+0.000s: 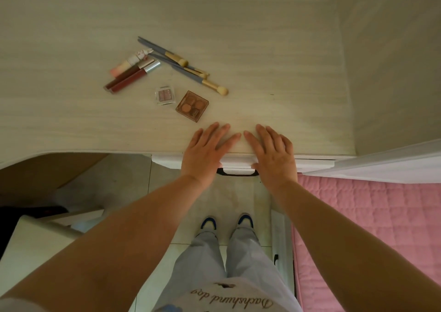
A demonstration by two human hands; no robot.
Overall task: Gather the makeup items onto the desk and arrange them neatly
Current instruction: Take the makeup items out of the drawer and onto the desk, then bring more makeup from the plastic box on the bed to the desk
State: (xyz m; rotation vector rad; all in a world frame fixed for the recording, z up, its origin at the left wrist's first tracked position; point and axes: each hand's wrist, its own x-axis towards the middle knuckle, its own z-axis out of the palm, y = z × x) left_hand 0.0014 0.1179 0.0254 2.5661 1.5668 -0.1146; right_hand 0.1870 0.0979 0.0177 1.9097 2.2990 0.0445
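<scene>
On the pale wood desk lies a loose group of makeup. Two dark red lip gloss tubes with silver caps lie side by side at the left, a pink tube just behind them. Several blue-handled brushes cross each other to the right. A small clear eyeshadow case and a brown four-pan palette sit nearer me. My left hand and my right hand rest flat, fingers spread, on the desk's front edge, holding nothing, to the right of the palette.
A white drawer front with a dark handle sits under my hands. A pink quilted bed is at the right, a white chair at the lower left. A wall panel bounds the desk's right side.
</scene>
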